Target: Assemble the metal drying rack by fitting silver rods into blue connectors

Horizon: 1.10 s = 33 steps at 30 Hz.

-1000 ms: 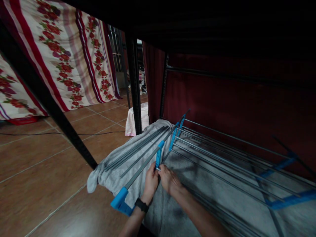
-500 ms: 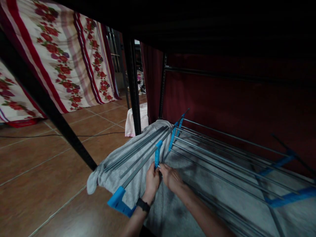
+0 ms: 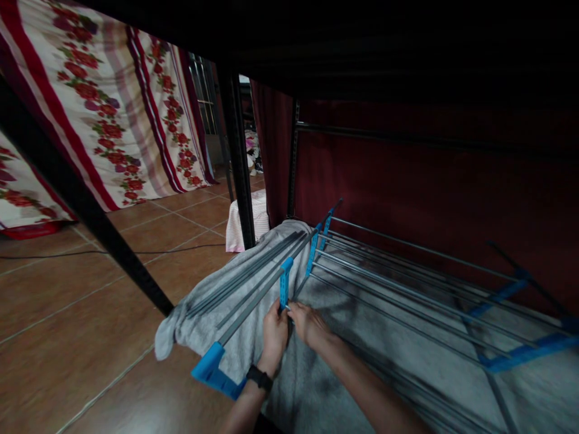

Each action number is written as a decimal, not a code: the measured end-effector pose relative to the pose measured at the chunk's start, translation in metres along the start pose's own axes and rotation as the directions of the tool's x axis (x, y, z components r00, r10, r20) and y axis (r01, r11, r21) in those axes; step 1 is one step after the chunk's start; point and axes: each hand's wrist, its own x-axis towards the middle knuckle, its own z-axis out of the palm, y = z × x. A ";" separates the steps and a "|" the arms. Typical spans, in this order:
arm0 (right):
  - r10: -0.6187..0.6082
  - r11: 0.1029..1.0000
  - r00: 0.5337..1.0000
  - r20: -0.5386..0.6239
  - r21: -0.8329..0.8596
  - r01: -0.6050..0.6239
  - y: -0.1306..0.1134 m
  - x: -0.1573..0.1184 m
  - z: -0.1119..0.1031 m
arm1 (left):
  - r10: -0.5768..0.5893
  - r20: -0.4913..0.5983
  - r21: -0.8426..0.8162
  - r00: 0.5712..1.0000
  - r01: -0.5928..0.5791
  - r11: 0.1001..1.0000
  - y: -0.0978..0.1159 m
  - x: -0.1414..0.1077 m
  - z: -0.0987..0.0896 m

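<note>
My left hand (image 3: 275,333) is closed around the lower end of a blue plastic bracket (image 3: 284,278). The bracket hangs from a slanting grey bar (image 3: 251,306) of a rack. Beside it, my right hand (image 3: 308,324) pinches a thin metal rod (image 3: 286,308), whose tip meets the bracket's lower end. My fingers cover most of that joint, so how far the rod sits in it cannot be seen. A larger blue corner piece (image 3: 216,372) is fixed on the bar's near end. Several metal rods (image 3: 384,274) run rightward between other blue brackets.
A grey blanket (image 3: 174,334) lies under the rack, with several loose grey tubes (image 3: 246,274) on it. Black metal posts (image 3: 237,157) and a dark overhead surface frame the space. A maroon cloth (image 3: 407,181) hangs behind; a flowered curtain (image 3: 113,120) hangs at left.
The view has turned slightly, so everything appears a little further left. Both hands stay at the blue bracket with nearly the same grip.
</note>
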 end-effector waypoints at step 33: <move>0.040 0.999 0.999 -0.001 -0.026 -0.041 -0.001 0.001 -0.005 | 0.053 -0.006 0.176 0.999 -0.051 0.983 -0.008 -0.010 0.000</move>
